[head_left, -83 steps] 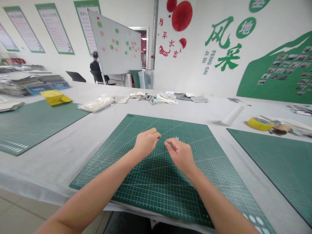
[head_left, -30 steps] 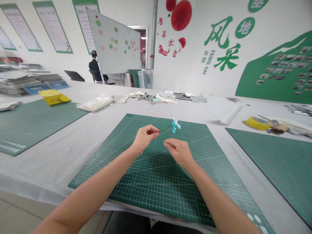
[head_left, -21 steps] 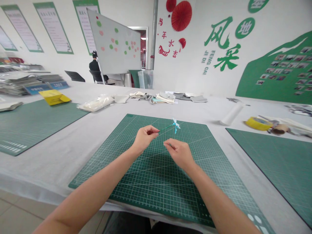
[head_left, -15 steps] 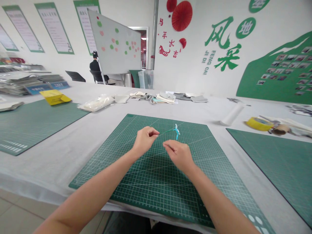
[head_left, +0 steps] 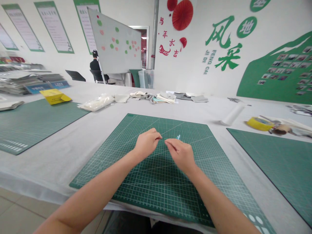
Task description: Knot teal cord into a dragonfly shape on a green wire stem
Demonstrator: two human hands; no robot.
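Over the green cutting mat [head_left: 156, 191], my left hand [head_left: 147, 141] pinches the thin green stem of a small artificial flower at its near end. The blue-and-white flower head [head_left: 178, 137] peeks out just beyond my right hand [head_left: 180, 153]. My right thumb and fingertips are closed on the stem a short way from the left ones, leaving a small gap between the two hands. Most of the stem and the lower petals are hidden by the right hand.
More cutting mats lie at left [head_left: 46, 120] and right [head_left: 273, 156]. Toward the back are a plastic bag [head_left: 97, 102], fabric pieces [head_left: 165, 97] and a yellow folded card [head_left: 55, 97]. Yellow tape [head_left: 259, 123] sits at right. A person [head_left: 95, 65] sits far off.
The flower head has dropped lower, now mostly behind my right hand. My right fingertips have come up to the stem, and both hands have shifted slightly right.
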